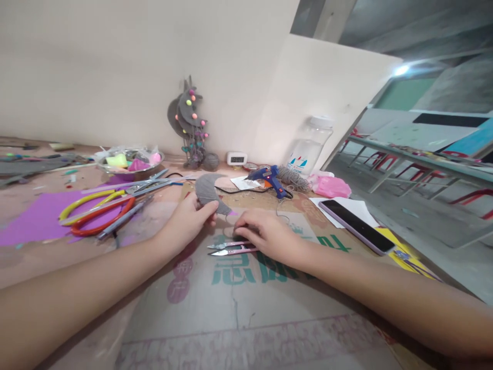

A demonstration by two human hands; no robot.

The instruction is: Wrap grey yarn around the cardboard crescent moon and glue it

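Observation:
My left hand (198, 209) grips a grey yarn-wrapped crescent (209, 190) between thumb and fingers, above the cardboard. A bare purple tip shows at the crescent's lower right end. From there a strand of grey yarn (228, 220) runs toward my right hand (265, 234). The fingers of that hand are closed on a dark grey bit of yarn (239, 232), mostly covered by them. Thread snips (231, 249) with pink handles lie on the cardboard (185, 318) right under these fingers, blades pointing left; the handle ends are hidden by my right hand.
Scissors with yellow and red handles (96, 210) lie on purple sheets (34, 216) at left, before a bowl (134, 167). A blue glue gun (271, 180), timer (236, 158), bottle (308, 146) and phone (356, 226) stand or lie behind and right. A crescent ornament (188, 113) leans against the wall.

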